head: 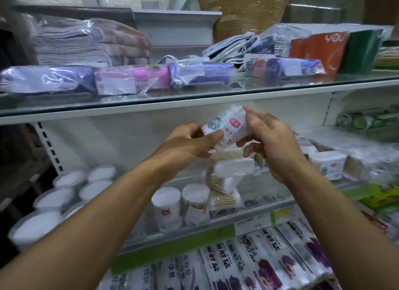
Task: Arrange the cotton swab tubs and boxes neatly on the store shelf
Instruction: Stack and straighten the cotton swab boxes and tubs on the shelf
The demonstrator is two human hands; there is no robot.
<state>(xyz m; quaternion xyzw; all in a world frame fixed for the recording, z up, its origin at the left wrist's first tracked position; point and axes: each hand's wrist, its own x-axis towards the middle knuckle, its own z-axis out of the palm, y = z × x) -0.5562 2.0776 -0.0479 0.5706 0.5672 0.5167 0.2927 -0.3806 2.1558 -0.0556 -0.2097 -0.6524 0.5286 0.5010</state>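
**Swab box in both hands, above a leaning pile**

Cotton swab box, small, clear plastic with a white label and a pink square logo (224, 127), is held up in front of the middle shelf's white back wall, tilted, well above the shelf floor. Left hand (187, 142) grips its lower left end: thumb curled over the front of the label, fingers wrapped behind. Right hand (274, 142) pinches the right side, forefinger up along the top corner, thumb under the lower edge, the other fingers loosely curled and apart from the box.

Step in hand, by my reading: box picked up and being turned or checked before placing. Next move calls for squaring it up and setting it flat on a stable spot.

Directly below lies an untidy, leaning stack of clear swab boxes with wooden sticks showing (226, 181). Two clear round tubs of swabs (179, 207) stand just left of it at the shelf front; a cluster of white-lidded round tubs (71, 192) further left. More labelled boxes (328, 164) sit to the right. Wrapped cloth packs (133, 80) lie on the glass shelf above.
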